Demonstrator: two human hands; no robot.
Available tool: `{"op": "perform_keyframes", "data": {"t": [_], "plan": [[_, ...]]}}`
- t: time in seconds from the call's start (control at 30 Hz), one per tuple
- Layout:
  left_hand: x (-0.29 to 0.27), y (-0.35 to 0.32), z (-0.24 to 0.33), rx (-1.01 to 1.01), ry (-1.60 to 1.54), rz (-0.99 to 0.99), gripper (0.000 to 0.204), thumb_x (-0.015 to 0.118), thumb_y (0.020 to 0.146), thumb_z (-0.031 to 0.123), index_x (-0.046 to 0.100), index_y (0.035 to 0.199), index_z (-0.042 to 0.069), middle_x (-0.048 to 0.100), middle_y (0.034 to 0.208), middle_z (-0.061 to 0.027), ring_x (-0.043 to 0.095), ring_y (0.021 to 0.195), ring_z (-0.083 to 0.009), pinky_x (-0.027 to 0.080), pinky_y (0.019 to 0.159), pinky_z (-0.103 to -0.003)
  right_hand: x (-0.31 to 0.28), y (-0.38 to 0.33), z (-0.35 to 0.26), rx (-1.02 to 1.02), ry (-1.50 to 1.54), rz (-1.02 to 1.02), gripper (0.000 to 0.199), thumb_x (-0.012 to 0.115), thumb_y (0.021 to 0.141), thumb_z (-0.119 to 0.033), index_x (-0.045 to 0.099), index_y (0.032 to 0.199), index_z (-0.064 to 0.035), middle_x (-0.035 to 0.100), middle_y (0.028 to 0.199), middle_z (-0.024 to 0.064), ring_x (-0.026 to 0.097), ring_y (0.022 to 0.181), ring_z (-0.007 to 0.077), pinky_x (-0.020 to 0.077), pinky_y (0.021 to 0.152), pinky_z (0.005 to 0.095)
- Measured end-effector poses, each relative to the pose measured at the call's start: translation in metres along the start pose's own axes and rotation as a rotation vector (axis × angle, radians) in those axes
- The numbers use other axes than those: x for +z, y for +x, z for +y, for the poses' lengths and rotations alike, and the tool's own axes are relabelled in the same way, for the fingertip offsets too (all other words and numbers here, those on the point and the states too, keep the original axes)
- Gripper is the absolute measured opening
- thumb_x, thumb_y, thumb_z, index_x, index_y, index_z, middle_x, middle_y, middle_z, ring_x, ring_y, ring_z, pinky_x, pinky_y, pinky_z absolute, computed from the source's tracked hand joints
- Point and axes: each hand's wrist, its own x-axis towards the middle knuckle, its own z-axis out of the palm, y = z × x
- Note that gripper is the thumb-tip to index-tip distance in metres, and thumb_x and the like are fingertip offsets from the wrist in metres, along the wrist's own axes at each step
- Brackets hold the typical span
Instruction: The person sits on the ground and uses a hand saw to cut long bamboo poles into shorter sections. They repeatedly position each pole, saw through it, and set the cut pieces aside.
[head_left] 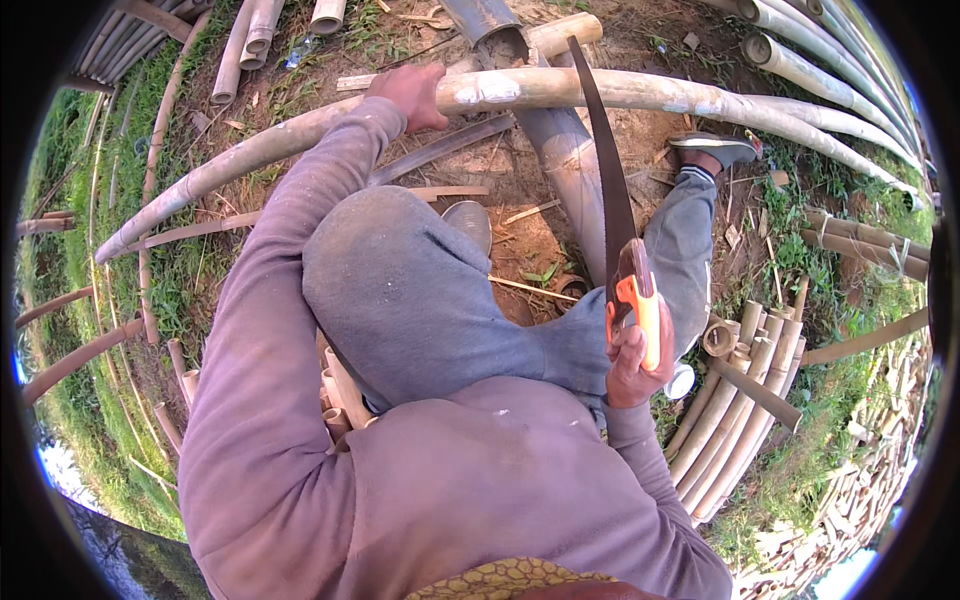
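A long pale bamboo pole [600, 88] lies crosswise in front of me, bowed by the lens, with whitish patches on it. My left hand [408, 95] is wrapped over it, left of its middle. In my right hand [640, 365] is a hand saw [612, 175], gripped by its orange and dark handle. Its dark blade points away from me and passes across the pole in the picture; I cannot tell whether the teeth touch it. Under the pole is a thick grey tube-like support [565, 165], beside a shorter bamboo piece [565, 35].
A bundle of cut bamboo lengths [745, 415] lies at my right, with a heap of short pieces [860, 490] farther out. More long poles [830, 75] lie at the far right. Bamboo pieces [245, 45] lie at the far left. My legs bend around the work spot.
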Motion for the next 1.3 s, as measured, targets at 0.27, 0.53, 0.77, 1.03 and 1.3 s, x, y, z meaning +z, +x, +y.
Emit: {"op": "perform_keyframes", "data": {"t": [0.27,0.53,0.77,1.03,1.3], "plan": [[0.000,0.006,0.000,0.013,0.001,0.098,0.071,0.085,0.073,0.041,0.063,0.136,0.017,0.077,0.117,-0.0176,0.074,0.111,-0.0387,0.059,0.096,-0.050,0.064,0.113,0.013,-0.125,-0.136,0.036,0.042,0.070,0.104,-0.013,0.062,0.140,0.0073,0.072,0.129,0.0191,0.071,0.112,0.0209,0.0568,0.096,0.0336],[0.011,0.006,0.000,-0.024,0.020,0.101,0.067,0.084,0.076,0.039,0.061,0.135,0.016,0.077,0.120,-0.0166,0.073,0.114,-0.0386,0.059,0.097,-0.050,0.013,0.017,-0.003,-0.010,-0.041,0.031,0.048,0.068,0.107,-0.016,0.056,0.143,0.0128,0.069,0.135,0.0238,0.070,0.119,0.0272,0.0600,0.098,0.0360],[0.009,-0.006,0.008,-0.017,0.025,0.110,0.065,0.084,0.080,0.038,0.059,0.135,0.016,0.076,0.122,-0.0162,0.073,0.115,-0.0388,0.059,0.098,-0.050,0.071,0.138,0.011,-0.128,-0.162,0.010,0.040,0.070,0.105,-0.013,0.063,0.140,0.0057,0.075,0.122,0.0164,0.071,0.108,0.0176,0.0569,0.093,0.0328],[0.020,-0.003,0.006,-0.020,0.027,0.149,0.063,0.084,0.081,0.036,0.059,0.134,0.015,0.074,0.125,-0.0160,0.070,0.119,-0.0386,0.058,0.100,-0.050,-0.006,-0.008,-0.006,-0.048,-0.089,-0.013,0.051,0.067,0.105,-0.012,0.053,0.147,0.0117,0.069,0.136,0.0238,0.072,0.117,0.0230,0.0602,0.094,0.0333],[0.017,0.003,0.000,-0.001,0.012,0.126,0.064,0.084,0.077,0.037,0.059,0.131,0.014,0.075,0.118,-0.0177,0.072,0.113,-0.0410,0.058,0.097,-0.052,0.032,0.099,0.005,0.010,0.021,-0.022,0.044,0.072,0.106,-0.015,0.061,0.146,0.0015,0.073,0.104,0.0042,0.057,0.065,0.0025,0.0467,0.056,0.0200]]}}
